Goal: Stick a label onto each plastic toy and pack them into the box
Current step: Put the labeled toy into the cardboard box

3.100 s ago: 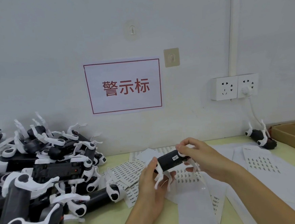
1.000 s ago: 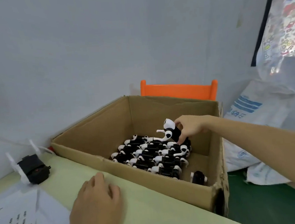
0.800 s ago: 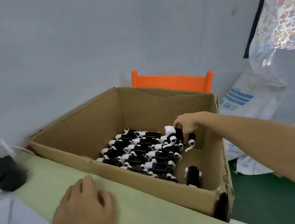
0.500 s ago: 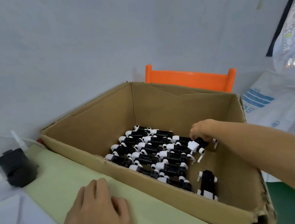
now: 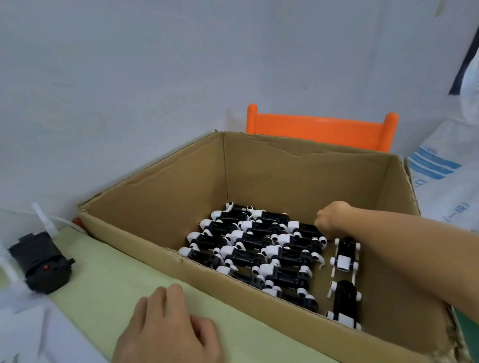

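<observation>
Toys [image 5: 255, 246] fill half the box [image 5: 160, 204]; we see right hand [image 5: 331, 217] curled among them (grip unclear), left hand [image 5: 165, 342] flat on the table [image 5: 103, 281], one toy [image 5: 40, 265] unpacked.

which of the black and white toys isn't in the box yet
The lone toy on the green table, left of the cardboard box. All the others lie inside the box, where the right hand reaches.
</observation>
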### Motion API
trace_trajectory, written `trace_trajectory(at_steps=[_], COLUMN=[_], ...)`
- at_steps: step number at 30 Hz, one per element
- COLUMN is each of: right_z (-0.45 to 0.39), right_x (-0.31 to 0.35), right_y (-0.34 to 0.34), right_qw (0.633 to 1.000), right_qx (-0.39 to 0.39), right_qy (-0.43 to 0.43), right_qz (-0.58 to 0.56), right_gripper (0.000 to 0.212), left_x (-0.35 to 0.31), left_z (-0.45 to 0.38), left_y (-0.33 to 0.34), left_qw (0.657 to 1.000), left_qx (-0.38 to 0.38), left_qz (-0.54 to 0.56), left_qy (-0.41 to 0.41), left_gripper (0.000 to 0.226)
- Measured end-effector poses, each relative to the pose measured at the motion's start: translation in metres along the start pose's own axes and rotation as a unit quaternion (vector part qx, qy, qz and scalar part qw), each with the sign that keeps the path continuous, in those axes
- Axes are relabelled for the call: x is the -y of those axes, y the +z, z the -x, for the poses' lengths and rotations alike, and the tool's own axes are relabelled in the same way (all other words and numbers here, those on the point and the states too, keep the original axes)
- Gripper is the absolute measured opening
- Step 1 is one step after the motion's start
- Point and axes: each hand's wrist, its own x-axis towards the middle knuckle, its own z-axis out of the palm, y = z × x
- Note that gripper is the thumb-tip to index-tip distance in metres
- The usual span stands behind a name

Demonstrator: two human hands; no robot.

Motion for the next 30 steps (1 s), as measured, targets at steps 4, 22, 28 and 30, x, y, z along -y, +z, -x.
trace_trajectory(at_steps=[4,22,28,30], right_z=[0.017,0.243,0.249,0.245], right_x=[0.021,0.242,0.261,0.264], right_y=[-0.028,-0.091,-0.083,-0.080], right_qw=[0.992,0.628,0.702,0.746], right_qx=[-0.085,-0.347,-0.412,-0.408], right_qy=[-0.072,-0.250,-0.280,-0.261], right_qz=[-0.057,-0.650,-0.509,-0.458], right_gripper=[0.049,0.035,0.011,0.024], left_x=[-0.015,0.012,0.006,-0.001], left_z=[0.001,0.009,0.013,0.015], left_y=[-0.008,-0.043,-0.091,-0.117], left_qw=[0.997,0.655,0.671,0.696], left_qx=[-0.047,-0.276,-0.369,-0.348], left_qz=[0.025,0.610,0.596,0.601], left_qy=[-0.061,-0.350,-0.242,-0.182], left_gripper=[0.037,0.036,0.038,0.037])
